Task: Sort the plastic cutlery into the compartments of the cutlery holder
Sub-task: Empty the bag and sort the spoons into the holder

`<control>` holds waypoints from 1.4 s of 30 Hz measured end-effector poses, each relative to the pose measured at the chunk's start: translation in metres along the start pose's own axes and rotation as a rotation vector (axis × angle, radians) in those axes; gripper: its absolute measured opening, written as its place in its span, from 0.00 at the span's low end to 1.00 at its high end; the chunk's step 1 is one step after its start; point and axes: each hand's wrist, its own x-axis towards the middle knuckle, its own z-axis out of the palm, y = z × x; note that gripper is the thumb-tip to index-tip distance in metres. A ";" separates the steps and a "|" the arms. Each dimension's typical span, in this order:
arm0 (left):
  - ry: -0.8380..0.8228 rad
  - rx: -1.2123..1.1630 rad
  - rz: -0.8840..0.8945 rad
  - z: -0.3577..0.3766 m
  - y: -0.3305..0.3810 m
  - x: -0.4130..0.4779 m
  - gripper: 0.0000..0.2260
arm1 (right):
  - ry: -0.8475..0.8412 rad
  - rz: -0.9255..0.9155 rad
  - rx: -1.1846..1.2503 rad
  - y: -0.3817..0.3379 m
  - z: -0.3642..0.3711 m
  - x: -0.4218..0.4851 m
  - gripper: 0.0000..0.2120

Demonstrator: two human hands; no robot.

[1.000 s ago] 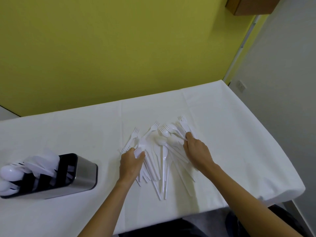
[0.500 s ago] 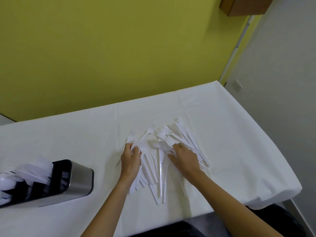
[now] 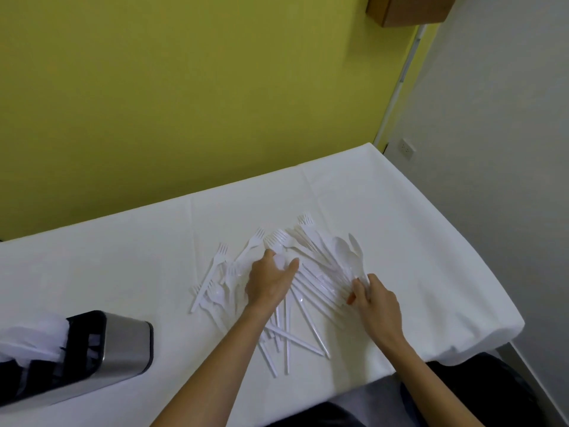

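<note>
left hand [image 3: 269,283] spread flat on the cutlery pile [image 3: 295,285]; right hand [image 3: 377,302], just right of it, pinches a few spoons [image 3: 349,252]. holder [image 3: 92,352] lies on its side far left w/ some cutlery in it.

You have one white cloth-covered surface [image 3: 154,272] in view. On it lies one black-and-steel cutlery holder [image 3: 92,349], tipped on its side; the white plastic pieces in it overlap and blur, so you cannot count them. One loose pile of white plastic cutlery [image 3: 308,291] lies mid-surface. Within it you can count about eight fork heads and at least three white plastic spoons [image 3: 348,251]; the overlapped handles prevent a full count, and you cannot separate knives from other handles. Two bare hands are present: one left hand [image 3: 268,285] and one right hand [image 3: 377,303].
</note>
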 end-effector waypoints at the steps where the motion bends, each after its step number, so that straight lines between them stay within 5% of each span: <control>1: -0.005 0.057 0.027 0.005 0.004 0.003 0.22 | 0.010 0.016 0.019 0.003 -0.003 0.000 0.14; 10: -0.015 0.106 0.014 0.014 0.013 0.016 0.25 | 0.037 0.115 0.114 0.011 -0.019 0.003 0.13; 19: 0.185 0.037 0.063 0.004 0.007 0.013 0.08 | -0.081 0.045 0.201 -0.001 -0.012 0.012 0.11; 22: 0.231 -0.135 -0.046 0.000 0.002 0.017 0.17 | -0.127 0.040 0.319 -0.009 -0.010 0.012 0.09; 27: 0.187 -0.431 -0.043 -0.009 0.005 0.019 0.18 | -0.245 0.078 0.449 -0.014 -0.005 0.011 0.14; 35: -0.091 -0.514 0.032 -0.022 0.020 0.007 0.15 | -0.562 0.175 0.717 -0.048 -0.003 0.007 0.12; 42: 0.018 -0.434 0.121 -0.031 0.019 0.011 0.20 | -0.659 0.179 0.746 -0.061 0.002 0.002 0.13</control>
